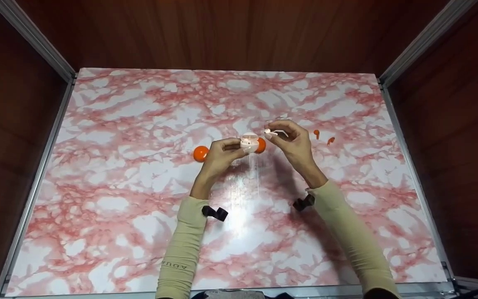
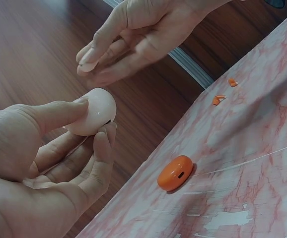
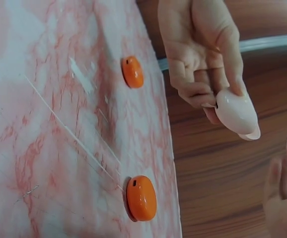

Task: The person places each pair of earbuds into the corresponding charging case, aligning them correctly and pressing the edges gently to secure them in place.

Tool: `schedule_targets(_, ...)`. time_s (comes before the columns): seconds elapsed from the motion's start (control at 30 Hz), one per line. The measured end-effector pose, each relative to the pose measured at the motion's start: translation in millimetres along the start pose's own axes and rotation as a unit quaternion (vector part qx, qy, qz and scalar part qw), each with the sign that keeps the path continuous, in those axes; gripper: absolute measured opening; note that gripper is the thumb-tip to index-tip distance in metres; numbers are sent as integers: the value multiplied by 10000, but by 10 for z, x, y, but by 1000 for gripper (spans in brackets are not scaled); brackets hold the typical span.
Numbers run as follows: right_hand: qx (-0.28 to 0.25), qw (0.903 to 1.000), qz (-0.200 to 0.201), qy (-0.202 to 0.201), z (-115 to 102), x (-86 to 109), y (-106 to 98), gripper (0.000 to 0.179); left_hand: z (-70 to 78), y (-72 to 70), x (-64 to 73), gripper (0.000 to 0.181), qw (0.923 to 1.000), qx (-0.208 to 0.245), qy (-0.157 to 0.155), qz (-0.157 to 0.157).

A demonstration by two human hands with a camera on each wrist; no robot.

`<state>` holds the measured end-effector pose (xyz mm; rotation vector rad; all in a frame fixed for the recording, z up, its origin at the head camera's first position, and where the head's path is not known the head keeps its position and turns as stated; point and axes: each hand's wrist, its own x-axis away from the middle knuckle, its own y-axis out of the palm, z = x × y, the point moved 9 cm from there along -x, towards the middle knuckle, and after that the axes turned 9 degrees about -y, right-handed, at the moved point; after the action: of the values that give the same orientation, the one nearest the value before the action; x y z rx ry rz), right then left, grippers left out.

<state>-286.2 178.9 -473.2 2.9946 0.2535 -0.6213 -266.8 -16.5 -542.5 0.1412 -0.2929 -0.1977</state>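
My left hand grips a small white earbud case above the middle of the pink marbled table. In the left wrist view its thumb and fingers curl round the white case. The right wrist view shows the case with its lid slightly ajar. My right hand pinches a tiny white earbud just right of the case, apart from it. That earbud sits at the fingertips in the left wrist view.
Two closed orange cases lie on the table: one left of my left hand, one under the white case. Two small orange earbuds lie to the right. Metal rails edge the table.
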Motion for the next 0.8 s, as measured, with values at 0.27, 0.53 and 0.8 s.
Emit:
schedule_targets(0.27, 36, 9997, 108, 231, 55, -2, -16, 24, 6, -1, 15, 38, 9999, 105, 45, -28)
schedule_targets(0.53, -120, 9993, 24, 353, 72, 10, -7, 36, -6, 12, 2, 37, 10000, 98, -9, -8)
schedule_targets(0.8, -193, 9991, 47, 364, 78, 3, -27, 35, 3, 47, -5, 37, 10000, 29, 29, -66)
